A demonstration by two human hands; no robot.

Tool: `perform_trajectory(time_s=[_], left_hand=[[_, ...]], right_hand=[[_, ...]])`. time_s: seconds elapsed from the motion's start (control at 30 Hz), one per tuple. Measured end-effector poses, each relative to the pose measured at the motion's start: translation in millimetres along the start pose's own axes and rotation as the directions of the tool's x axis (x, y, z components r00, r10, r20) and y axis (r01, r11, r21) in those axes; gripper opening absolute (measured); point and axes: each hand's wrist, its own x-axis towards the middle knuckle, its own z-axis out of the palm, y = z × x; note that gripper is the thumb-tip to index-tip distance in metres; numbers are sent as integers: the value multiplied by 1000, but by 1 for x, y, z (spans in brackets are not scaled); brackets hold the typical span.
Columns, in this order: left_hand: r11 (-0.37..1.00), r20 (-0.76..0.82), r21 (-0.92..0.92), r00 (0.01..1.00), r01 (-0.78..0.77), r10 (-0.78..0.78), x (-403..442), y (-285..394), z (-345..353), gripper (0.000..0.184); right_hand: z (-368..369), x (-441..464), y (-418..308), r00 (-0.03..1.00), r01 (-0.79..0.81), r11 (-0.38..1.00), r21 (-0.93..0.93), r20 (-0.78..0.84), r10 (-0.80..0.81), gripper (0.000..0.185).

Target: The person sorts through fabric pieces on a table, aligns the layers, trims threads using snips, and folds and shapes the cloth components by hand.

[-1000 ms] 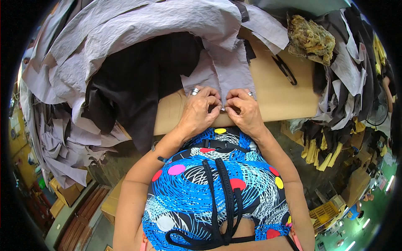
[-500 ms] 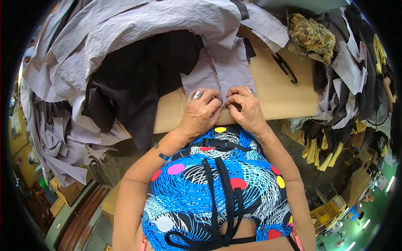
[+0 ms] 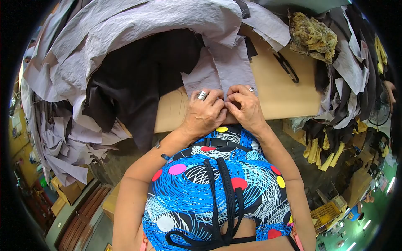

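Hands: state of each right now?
Left hand: fingers curled at the cloth; grip hidden.
Right hand: closed, pinching the cloth's near end.

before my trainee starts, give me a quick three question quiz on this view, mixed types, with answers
1. Multiple choice: what lies on the tan board, beyond and to the right of the right hand?
a) a white ruler
b) a slim black tool
c) a red spool

2. True or false: the left hand and right hand are held wide apart.

3. Fill in: rings show on ___ (one or both) of the hands.

Key: 1. b; 2. false, their fingertips are close together at the near end of the pale fabric; 3. both.
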Motion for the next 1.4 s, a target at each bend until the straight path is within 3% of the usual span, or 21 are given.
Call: perform_trajectory(time_s=[0.07,0.37,0.47,0.57,0.77,0.97,1.17,1.27,1.4], left_hand=[[997,-43,43,997,-65,67,1,-1,2,14],[998,-33,-57,999,41,-43,-4,-4,2,14],[997,-46,-70,998,41,-44,-5,-4,1,15],[996,16,-64,998,64,-64,-6,-2,-3,18],[999,-64,-31,997,36,-38,-4,0,-1,24],[999,-24,24,999,35,-34,-4,-4,4,18],[952,-42,-187,966,242,-254,-5,-3,0,10],[930,-25,-275,965,243,-260,-7,-6,1,9],[920,-11,-305,966,244,-260,-8,-8,0,9]], right_hand=[[1,0,3,1000,20,1000,-19,-6,-20,8],[-5,12,1,997,79,997,18,15,-79,16],[-9,20,1,985,119,993,-22,126,-115,19],[-9,23,3,969,151,979,-138,218,-119,17],[-9,27,3,966,148,977,-156,233,-110,10],[-11,31,3,962,181,973,-147,231,-144,9],[-6,27,5,971,168,980,-110,193,-145,7],[-7,25,6,974,111,991,-75,207,-94,14],[-6,24,3,990,52,999,16,131,-53,7]])
